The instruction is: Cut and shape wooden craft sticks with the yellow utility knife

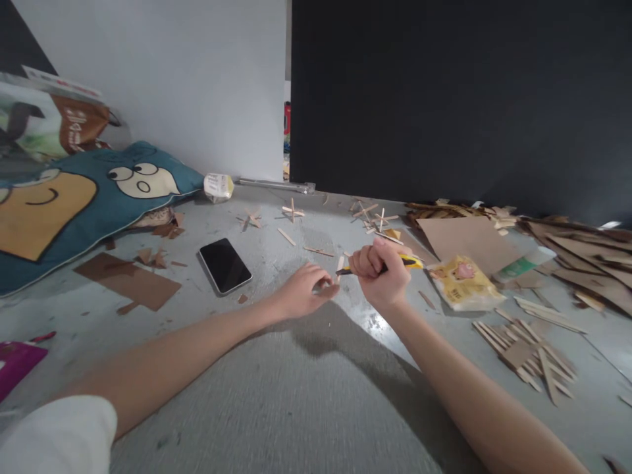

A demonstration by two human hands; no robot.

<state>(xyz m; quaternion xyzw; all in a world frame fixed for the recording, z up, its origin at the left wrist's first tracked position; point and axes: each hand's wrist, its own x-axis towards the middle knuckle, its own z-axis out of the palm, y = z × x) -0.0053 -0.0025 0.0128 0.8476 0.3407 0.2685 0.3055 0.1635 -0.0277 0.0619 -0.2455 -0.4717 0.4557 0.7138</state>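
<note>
One utility knife is clenched in the right hand, tip beside a wooden stick at the half-curled left hand; whether that grip pinches it, I cannot tell. A loose stick could deflect the knife leftward into skin.

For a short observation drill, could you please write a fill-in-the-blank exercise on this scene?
The right hand grips a utility knife coloured black and ____.
The phone lies face ____.
In the picture, the cushion lies to the ____ of the phone.

Missing words: yellow; up; left.
</note>
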